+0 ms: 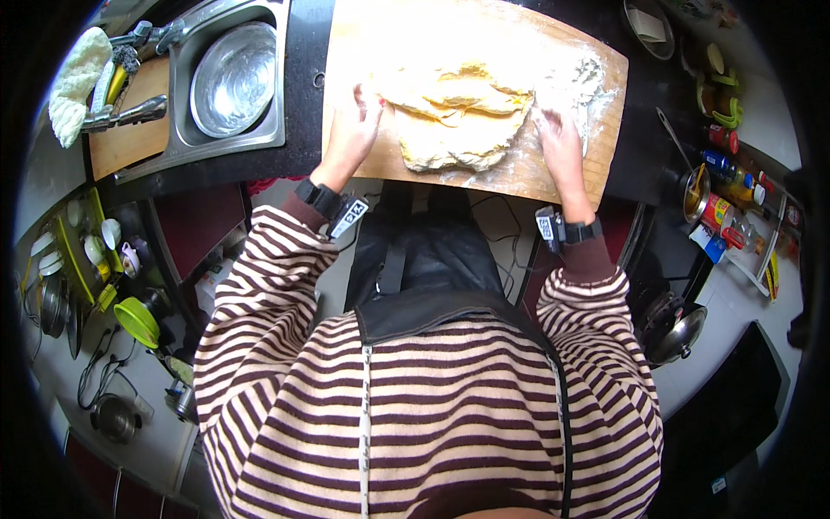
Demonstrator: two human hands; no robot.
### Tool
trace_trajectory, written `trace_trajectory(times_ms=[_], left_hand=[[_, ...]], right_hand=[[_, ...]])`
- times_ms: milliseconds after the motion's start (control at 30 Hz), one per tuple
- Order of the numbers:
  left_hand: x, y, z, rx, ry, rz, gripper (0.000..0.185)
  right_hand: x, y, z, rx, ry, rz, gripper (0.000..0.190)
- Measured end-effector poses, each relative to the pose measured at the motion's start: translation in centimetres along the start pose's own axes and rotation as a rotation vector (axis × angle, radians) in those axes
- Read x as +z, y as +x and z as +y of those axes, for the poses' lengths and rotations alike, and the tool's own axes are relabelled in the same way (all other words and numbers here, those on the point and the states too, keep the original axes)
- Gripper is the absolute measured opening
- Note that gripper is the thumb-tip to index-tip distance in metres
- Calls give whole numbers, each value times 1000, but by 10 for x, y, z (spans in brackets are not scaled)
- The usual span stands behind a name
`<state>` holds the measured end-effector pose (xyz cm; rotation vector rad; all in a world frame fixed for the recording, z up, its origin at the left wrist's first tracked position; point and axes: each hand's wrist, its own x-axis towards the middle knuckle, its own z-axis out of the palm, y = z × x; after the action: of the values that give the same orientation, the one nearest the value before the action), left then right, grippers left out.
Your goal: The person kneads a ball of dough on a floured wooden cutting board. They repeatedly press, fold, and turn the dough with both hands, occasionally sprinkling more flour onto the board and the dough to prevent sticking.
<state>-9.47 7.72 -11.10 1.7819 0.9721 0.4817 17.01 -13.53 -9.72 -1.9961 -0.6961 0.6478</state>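
A large mass of yellowish dough [463, 123] lies on a floured wooden board [603, 165], with a ragged fold across its middle. At its left edge is my left hand [358, 126], thumb and fingertips close against the upper layer. My right hand [561, 133] is at the opposite edge, its fingertips beside the tapering right end of the fold. Strong glare washes out the fingertips and the far part of the board, so I cannot tell whether either hand grips the dough. Loose flour [587, 74] is scattered right of the dough, beyond my right hand.
Left of the board, a metal basin [233, 81] sits in a steel sink [279, 123]. A second wooden board [133, 117] is beside the sink. On the right, a pan [697, 198] with a utensil stands near several bottles [729, 172]. Cables [512, 243] hang below the counter.
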Motion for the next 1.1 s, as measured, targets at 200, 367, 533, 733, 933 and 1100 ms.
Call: trace_trajectory(times_ms=[200,367,533,733,933,1100], left_hand=[[25,-33,-15,-205,-64,-238,43],[40,-43,45,-692,-531,-286,52],[42,-37,74,-769,-781,-390,57],[20,7,104,-894,-960,-276,48],[4,56,123,-803,-1196,-221,57],[20,35,105,-257,-181,-278,56]], right_hand=[[24,-37,21,422,334,-197,29],[60,-44,-7,243,-8,-212,34],[69,-46,-39,415,654,-138,29],[12,-15,-74,555,1152,-309,27],[-12,27,-96,489,1149,-373,36],[-4,21,-101,246,228,-265,31]])
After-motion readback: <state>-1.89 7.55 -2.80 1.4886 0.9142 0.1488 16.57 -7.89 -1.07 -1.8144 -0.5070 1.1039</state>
